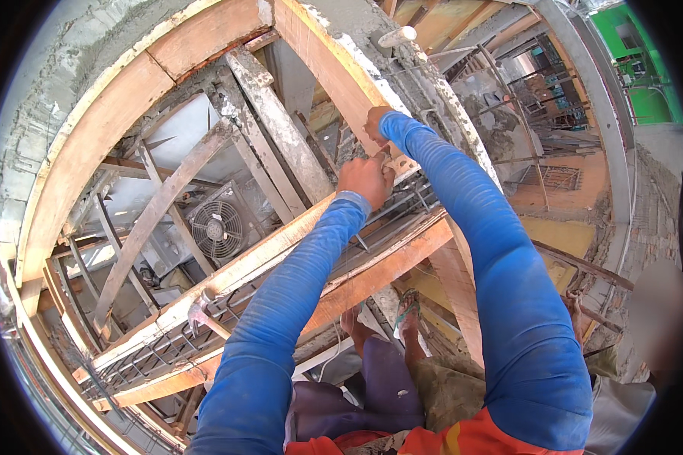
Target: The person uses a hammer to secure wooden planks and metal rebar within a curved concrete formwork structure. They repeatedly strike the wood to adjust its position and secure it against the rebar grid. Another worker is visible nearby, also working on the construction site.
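Blue sleeves (527, 311) reach over to a wooden board (330, 68), its long axis running from the hands up and leftward. Its near end meets the curled left hand (364, 180) and right hand (376, 127); fingertips are hidden, so I can't tell whether either grip is clamped.

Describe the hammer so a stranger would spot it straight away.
Two long wooden boards with steel bars between them run from near the left hand toward the lower left. Along them, just left of the left blue sleeve, is the hammer. Its chunky pale head and tan handle stand out from the thin dark bars.
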`<state>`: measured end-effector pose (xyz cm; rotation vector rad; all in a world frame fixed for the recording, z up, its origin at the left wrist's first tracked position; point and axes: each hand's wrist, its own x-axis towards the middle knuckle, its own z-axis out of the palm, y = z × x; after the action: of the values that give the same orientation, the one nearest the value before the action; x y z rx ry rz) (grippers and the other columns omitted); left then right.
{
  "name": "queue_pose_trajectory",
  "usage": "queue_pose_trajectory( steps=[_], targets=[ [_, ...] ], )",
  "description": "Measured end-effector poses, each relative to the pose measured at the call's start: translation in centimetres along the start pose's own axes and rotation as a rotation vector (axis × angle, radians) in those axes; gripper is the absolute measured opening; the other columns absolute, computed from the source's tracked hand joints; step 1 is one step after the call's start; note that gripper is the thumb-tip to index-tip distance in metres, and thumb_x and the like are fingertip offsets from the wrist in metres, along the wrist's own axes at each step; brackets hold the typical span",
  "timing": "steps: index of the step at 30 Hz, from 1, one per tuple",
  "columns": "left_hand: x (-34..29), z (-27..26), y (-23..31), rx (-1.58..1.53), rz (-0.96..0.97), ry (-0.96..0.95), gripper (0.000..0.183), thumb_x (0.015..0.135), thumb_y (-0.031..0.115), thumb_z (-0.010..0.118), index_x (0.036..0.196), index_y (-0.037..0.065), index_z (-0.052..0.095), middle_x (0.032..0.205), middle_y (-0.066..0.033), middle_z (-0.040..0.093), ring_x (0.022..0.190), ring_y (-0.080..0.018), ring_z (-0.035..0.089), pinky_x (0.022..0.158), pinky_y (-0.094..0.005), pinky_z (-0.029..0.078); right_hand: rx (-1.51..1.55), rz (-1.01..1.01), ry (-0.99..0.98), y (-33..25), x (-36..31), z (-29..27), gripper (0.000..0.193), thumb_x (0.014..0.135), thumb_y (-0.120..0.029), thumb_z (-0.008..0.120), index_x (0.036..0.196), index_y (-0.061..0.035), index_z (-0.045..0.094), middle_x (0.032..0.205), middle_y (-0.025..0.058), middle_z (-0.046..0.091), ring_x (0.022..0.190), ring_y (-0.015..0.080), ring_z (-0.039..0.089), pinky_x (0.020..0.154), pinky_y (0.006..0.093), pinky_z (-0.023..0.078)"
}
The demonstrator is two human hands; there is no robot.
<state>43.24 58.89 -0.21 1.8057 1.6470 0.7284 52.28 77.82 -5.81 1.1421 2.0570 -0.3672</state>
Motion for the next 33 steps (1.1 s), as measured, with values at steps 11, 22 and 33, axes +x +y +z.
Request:
queue_pose_trajectory(
  steps=[11,22,33],
  targets=[
    [-0.1,0.0,-0.7,0.015,-0.017,-0.015,0.038,0.087,0.026,0.059,0.118,0.007,0.070,0.079,-0.0254,0.069,0.077,-0.0422,0.068,0.080,-0.0500,0.054,-0.098,0.293,0.314,2.5,-12.9,-3.7,0.032,0.099,-0.031,0.054,0.112,-0.0098,0.075,0.115,0.0161,0.072,0.108,0.0310,0.070,0.092,0.0444,0.055],
    [-2.3,0.0,0.8,-0.034,-0.178,0.147,0.028,0.091,0.023,0.055,0.102,-0.001,0.065,0.085,-0.0267,0.068,0.087,-0.0443,0.065,0.089,-0.0530,0.046,0.797,0.272,0.303,-1.9,-23.6,4.1,0.041,0.101,-0.037,0.049,0.101,-0.0041,0.073,0.094,0.0186,0.073,0.088,0.0347,0.070,0.084,0.0460,0.052],
    [-9.0,2.2,7.0,-0.182,-0.113,0.193,0.030,0.090,0.018,0.063,0.112,-0.002,0.058,0.093,-0.0211,0.066,0.099,-0.0368,0.060,0.096,-0.0490,0.036,0.905,0.265,0.493,-6.1,-23.1,1.2,0.033,0.102,-0.028,0.048,0.109,-0.0060,0.072,0.099,0.0255,0.070,0.090,0.0401,0.069,0.086,0.0447,0.054]
  ],
)
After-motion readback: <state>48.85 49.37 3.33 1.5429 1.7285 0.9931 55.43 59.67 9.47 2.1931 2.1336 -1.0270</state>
